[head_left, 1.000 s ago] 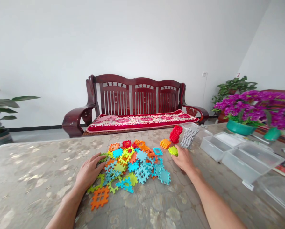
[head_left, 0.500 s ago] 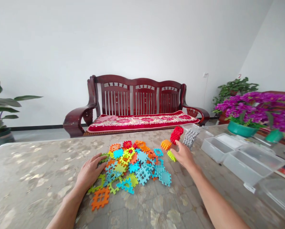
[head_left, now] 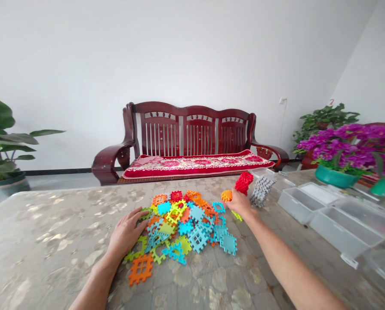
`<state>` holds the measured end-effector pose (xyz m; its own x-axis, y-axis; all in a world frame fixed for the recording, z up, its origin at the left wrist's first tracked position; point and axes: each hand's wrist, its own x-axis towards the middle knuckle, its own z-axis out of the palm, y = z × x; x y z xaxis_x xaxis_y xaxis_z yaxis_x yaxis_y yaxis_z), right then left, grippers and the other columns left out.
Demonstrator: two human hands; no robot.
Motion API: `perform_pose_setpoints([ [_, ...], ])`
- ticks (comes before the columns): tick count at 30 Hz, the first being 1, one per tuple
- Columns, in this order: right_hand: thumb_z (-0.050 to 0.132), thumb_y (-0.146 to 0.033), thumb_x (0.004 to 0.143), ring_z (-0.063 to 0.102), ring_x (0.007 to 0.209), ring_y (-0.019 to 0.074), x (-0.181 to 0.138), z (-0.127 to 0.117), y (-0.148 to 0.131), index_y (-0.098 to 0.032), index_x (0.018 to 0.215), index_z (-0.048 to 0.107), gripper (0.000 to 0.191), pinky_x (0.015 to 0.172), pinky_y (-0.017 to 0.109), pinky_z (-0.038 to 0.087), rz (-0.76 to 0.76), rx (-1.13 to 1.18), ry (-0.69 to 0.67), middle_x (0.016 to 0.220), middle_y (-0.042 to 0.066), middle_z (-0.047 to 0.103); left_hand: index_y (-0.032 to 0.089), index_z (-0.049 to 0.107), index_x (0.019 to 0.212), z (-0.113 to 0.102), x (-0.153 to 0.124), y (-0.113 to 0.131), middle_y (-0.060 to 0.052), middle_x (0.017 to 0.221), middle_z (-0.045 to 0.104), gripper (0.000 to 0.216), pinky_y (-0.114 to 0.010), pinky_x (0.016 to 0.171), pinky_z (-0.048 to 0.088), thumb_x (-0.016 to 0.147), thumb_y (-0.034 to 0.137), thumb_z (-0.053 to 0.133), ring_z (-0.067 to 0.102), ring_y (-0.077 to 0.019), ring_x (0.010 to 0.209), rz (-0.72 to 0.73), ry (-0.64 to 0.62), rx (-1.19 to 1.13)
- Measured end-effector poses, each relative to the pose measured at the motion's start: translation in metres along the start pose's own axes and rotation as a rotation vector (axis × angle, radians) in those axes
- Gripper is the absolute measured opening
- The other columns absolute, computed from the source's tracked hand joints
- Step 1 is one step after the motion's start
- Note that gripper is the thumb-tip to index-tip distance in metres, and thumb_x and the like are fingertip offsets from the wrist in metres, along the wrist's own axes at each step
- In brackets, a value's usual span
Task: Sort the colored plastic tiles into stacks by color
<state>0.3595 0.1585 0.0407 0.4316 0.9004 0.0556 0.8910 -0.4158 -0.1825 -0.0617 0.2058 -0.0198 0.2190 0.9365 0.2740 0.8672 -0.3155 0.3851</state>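
Note:
A loose pile of notched plastic building tiles (head_left: 197,239) in blue, green, orange, yellow and red spreads over the middle of the table. My left hand (head_left: 127,230) lies at the pile's left edge, fingers stretched out, with fingertips touching a green tile (head_left: 143,213). To the right of the pile, my right hand (head_left: 242,206) has its thumb and fingers around a small stack of orange tiles (head_left: 226,196), covering its right side. A red tile stack (head_left: 244,183) stands just behind that hand, and a grey tile stack (head_left: 262,190) to its right. Below lies a yellow-green stack (head_left: 237,215), partly hidden.
Clear plastic boxes (head_left: 334,230) stand on the right of the patterned table (head_left: 66,249). Purple flowers in a green pot (head_left: 336,175) are behind them. Across the table's far edge is a wooden bench (head_left: 195,129) with a red cover. A potted plant (head_left: 10,176) stands at left.
My right hand has moved from beside the red stack to the orange stack and closed around it. My left hand stays at the pile. The view has shifted slightly left.

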Motion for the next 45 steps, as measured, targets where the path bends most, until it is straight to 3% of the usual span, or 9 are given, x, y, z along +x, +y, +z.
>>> perform_pose_setpoints([
  [9,0.065,-0.042,0.081,0.066,0.108,0.0329,0.005,0.000,-0.016,-0.009,0.123,0.057,0.054,0.084,0.036,0.049,0.026,0.009,0.016,0.116,0.024,0.068,0.027,0.072,0.119,0.000,-0.001,0.000,-0.006,0.140,0.061,0.042,-0.039,0.109,0.042,0.088,0.043,0.048,0.059,-0.0254,0.125,0.008,0.022,0.005],
  [14,0.066,-0.051,0.077,0.059,0.119,0.0360,-0.013,-0.012,0.013,-0.012,0.139,0.048,0.075,0.091,0.042,0.045,0.006,0.021,-0.010,0.129,0.024,0.062,0.027,0.072,0.120,-0.001,0.000,0.001,-0.006,0.141,0.060,0.044,-0.040,0.109,0.042,0.088,0.045,0.047,0.059,-0.0266,0.125,-0.004,0.008,0.014],
  [19,0.069,-0.044,0.074,0.055,0.123,0.0360,-0.045,-0.008,0.042,-0.015,0.149,0.037,0.087,0.094,0.041,0.043,-0.027,0.011,-0.039,0.136,0.021,0.057,0.027,0.072,0.120,0.000,0.000,0.000,-0.006,0.140,0.061,0.044,-0.039,0.109,0.042,0.089,0.044,0.046,0.060,-0.0261,0.125,0.007,0.006,0.018],
  [25,0.062,-0.024,0.080,0.059,0.116,0.0311,-0.047,0.005,0.032,-0.009,0.135,0.052,0.058,0.095,0.034,0.041,-0.089,-0.042,0.018,0.123,0.020,0.064,0.028,0.072,0.118,-0.001,0.000,0.001,-0.004,0.139,0.062,0.042,-0.038,0.108,0.043,0.088,0.044,0.048,0.060,-0.0258,0.124,0.014,0.022,0.020],
  [32,0.065,-0.026,0.078,0.060,0.114,0.0303,-0.035,0.005,0.026,-0.010,0.128,0.056,0.054,0.094,0.034,0.042,-0.109,0.002,0.048,0.121,0.019,0.065,0.029,0.074,0.116,-0.001,0.000,0.001,-0.003,0.137,0.064,0.040,-0.036,0.107,0.044,0.086,0.042,0.050,0.062,-0.0250,0.122,0.017,0.052,0.002],
  [35,0.065,-0.031,0.080,0.057,0.116,0.0304,-0.049,0.001,0.030,-0.012,0.127,0.057,0.051,0.098,0.036,0.041,-0.150,0.073,0.168,0.123,0.018,0.063,0.029,0.073,0.116,0.000,0.000,0.001,-0.003,0.137,0.064,0.041,-0.036,0.107,0.044,0.087,0.043,0.049,0.061,-0.0255,0.122,0.019,0.049,0.005],
  [38,0.059,-0.030,0.085,0.058,0.111,0.0247,-0.079,-0.004,0.026,-0.019,0.112,0.063,0.030,0.098,0.033,0.042,-0.308,0.252,0.292,0.114,0.011,0.066,0.028,0.073,0.117,0.000,0.000,0.001,-0.004,0.138,0.063,0.042,-0.038,0.108,0.044,0.087,0.043,0.048,0.061,-0.0264,0.123,0.017,0.039,0.014],
  [40,0.061,-0.031,0.084,0.059,0.108,0.0229,-0.104,-0.005,0.021,-0.021,0.107,0.064,0.025,0.096,0.032,0.044,-0.439,0.353,0.236,0.110,0.008,0.066,0.028,0.073,0.117,0.000,0.000,0.000,-0.005,0.138,0.063,0.042,-0.038,0.107,0.044,0.087,0.043,0.048,0.061,-0.0269,0.122,0.020,0.034,0.015],
  [45,0.075,-0.029,0.067,0.055,0.116,0.0265,-0.144,0.002,0.012,-0.022,0.121,0.060,0.057,0.100,0.038,0.044,-0.547,0.311,-0.015,0.123,0.009,0.062,0.028,0.073,0.116,0.001,0.001,-0.002,-0.004,0.137,0.064,0.041,-0.037,0.108,0.044,0.087,0.045,0.049,0.061,-0.0254,0.122,0.018,0.043,0.008],
])
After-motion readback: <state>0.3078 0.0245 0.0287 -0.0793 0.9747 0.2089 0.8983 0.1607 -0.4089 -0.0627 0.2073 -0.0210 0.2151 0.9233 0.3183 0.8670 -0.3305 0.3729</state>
